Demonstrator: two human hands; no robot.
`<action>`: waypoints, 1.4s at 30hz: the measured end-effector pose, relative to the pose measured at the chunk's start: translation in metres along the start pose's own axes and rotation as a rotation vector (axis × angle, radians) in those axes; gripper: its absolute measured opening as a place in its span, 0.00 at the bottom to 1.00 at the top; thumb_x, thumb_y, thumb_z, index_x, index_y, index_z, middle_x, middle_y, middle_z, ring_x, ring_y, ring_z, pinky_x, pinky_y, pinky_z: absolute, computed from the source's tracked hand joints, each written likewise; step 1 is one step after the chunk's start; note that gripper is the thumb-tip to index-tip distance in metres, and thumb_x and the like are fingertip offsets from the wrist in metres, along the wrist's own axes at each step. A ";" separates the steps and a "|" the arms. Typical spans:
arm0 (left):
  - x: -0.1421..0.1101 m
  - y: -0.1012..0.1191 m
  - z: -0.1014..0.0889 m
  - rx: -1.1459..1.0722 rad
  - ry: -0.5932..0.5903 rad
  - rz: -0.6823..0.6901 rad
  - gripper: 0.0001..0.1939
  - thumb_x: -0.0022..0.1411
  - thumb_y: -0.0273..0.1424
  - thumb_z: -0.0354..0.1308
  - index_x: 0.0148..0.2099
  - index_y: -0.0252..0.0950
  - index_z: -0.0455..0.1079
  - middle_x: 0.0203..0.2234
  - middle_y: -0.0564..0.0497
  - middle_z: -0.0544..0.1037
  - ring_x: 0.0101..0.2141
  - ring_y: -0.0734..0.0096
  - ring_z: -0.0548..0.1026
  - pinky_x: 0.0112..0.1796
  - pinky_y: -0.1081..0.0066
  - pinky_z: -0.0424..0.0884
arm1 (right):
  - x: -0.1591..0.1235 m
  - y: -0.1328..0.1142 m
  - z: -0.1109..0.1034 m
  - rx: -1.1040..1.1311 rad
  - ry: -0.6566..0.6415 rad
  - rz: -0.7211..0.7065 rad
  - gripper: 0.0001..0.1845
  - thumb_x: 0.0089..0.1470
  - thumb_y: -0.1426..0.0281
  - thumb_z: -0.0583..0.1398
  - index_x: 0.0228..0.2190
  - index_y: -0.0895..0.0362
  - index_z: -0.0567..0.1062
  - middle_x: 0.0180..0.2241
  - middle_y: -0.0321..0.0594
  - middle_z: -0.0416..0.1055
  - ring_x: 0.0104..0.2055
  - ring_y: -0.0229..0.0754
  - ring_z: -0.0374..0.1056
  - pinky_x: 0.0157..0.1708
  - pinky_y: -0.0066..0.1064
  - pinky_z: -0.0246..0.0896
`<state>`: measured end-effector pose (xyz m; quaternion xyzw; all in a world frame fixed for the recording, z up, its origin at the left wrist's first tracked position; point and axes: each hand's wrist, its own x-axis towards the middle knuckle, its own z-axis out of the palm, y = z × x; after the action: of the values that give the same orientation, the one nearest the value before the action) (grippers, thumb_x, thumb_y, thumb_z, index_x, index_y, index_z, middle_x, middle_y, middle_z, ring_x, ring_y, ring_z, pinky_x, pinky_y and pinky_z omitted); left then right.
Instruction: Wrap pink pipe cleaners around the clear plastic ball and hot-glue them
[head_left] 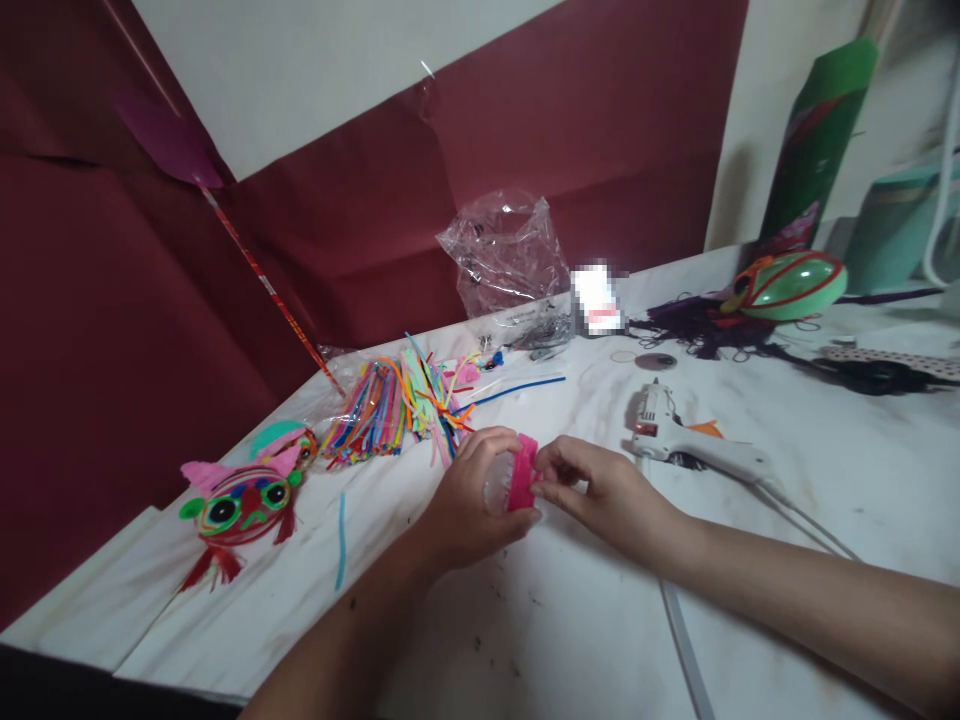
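A small see-through rounded piece (496,484) is in my left hand (474,488), held between the thumb below and the fingers above. Round its right side runs a bright pink fuzzy band (523,472), which looks like pipe cleaner. My right hand (589,478) pinches at the right edge of this band with thumb and forefinger. Its fingertips hide part of the edge. Both hands are just above the white marbled table (585,620). To the right of them lies a white glue gun (701,445), nozzle pointing away from me.
Bundles of coloured pipe cleaners (375,415) lie beyond my left hand. A decorated animal face (244,505) and a loose blue pipe cleaner (341,540) are at left. Clear plastic bags (510,255) stand at the back. A green balloon-like ornament (799,285) sits back right.
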<state>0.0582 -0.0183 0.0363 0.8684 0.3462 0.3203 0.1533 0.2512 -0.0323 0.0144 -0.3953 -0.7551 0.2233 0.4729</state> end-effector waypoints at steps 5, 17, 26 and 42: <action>0.000 -0.002 0.001 0.013 -0.005 0.014 0.29 0.50 0.42 0.66 0.52 0.41 0.63 0.51 0.43 0.71 0.55 0.51 0.66 0.57 0.52 0.61 | 0.000 0.000 0.000 0.019 -0.010 -0.012 0.07 0.51 0.71 0.57 0.23 0.52 0.64 0.23 0.32 0.65 0.25 0.38 0.62 0.26 0.30 0.59; 0.000 0.000 0.001 -0.083 0.048 -0.062 0.27 0.51 0.42 0.66 0.51 0.39 0.64 0.49 0.42 0.70 0.52 0.53 0.69 0.54 0.55 0.63 | 0.003 0.002 0.000 0.365 -0.066 0.170 0.06 0.49 0.66 0.60 0.26 0.55 0.68 0.21 0.29 0.61 0.24 0.35 0.57 0.24 0.28 0.54; -0.001 -0.002 0.002 -0.044 0.030 -0.121 0.28 0.50 0.45 0.66 0.51 0.40 0.67 0.59 0.39 0.63 0.61 0.47 0.60 0.59 0.50 0.57 | 0.004 0.001 0.002 0.396 -0.065 0.237 0.06 0.47 0.66 0.60 0.26 0.55 0.69 0.19 0.26 0.57 0.22 0.34 0.55 0.23 0.27 0.52; 0.005 -0.007 -0.007 -0.211 0.010 -0.331 0.34 0.47 0.47 0.66 0.54 0.38 0.65 0.52 0.42 0.71 0.55 0.45 0.67 0.55 0.53 0.63 | 0.011 0.037 -0.130 -0.848 -0.158 0.199 0.11 0.55 0.66 0.54 0.31 0.56 0.75 0.32 0.44 0.76 0.31 0.44 0.71 0.30 0.32 0.62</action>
<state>0.0523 -0.0095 0.0403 0.7772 0.4493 0.3296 0.2923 0.3784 -0.0063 0.0526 -0.6070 -0.7719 -0.0324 0.1859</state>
